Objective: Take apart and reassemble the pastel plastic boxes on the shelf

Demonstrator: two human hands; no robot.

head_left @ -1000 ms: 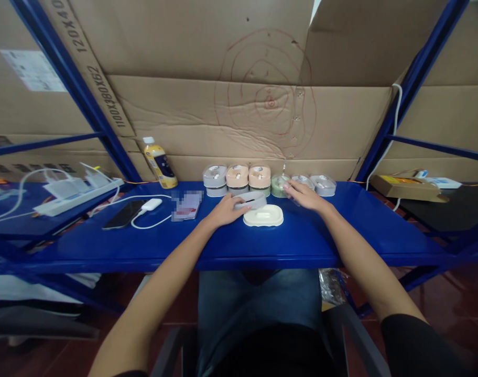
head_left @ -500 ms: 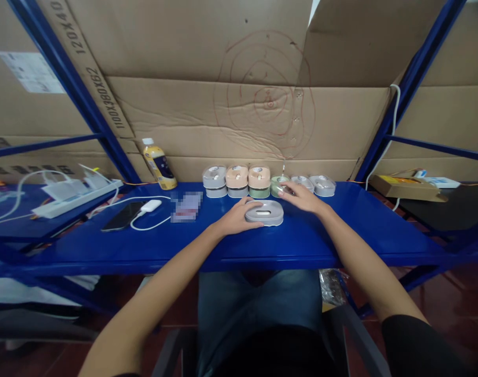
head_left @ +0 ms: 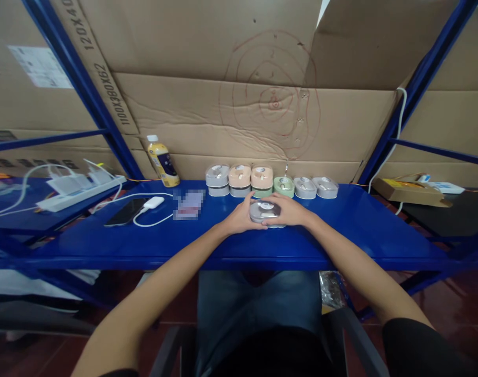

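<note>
Between my two hands is a small grey box with a clear lid (head_left: 264, 211), which looks like a soap box, near the middle of the blue shelf (head_left: 207, 246). My left hand (head_left: 241, 215) wraps its left side, thumb at the near edge. My right hand (head_left: 288, 210) closes on its right side, with fingers over the far edge. A pale label shows on the lid. Just beyond my fingers is a green box (head_left: 283, 187), with a peach box (head_left: 261, 177) stacked on a green one at its left.
Along the cardboard backing (head_left: 164, 104) stand a grey stack (head_left: 217, 180), another peach-topped stack (head_left: 239, 180) and two single grey boxes (head_left: 305, 188). Leftward are a yellow bottle (head_left: 162, 162), a phone (head_left: 126, 212), a white charger (head_left: 152, 203) with cable, and a power strip (head_left: 82, 193).
My right hand has moved from beside the green box down and left onto the grey box. A label shows on its top, where an oval slot showed before. My left hand stays at its left side.
</note>
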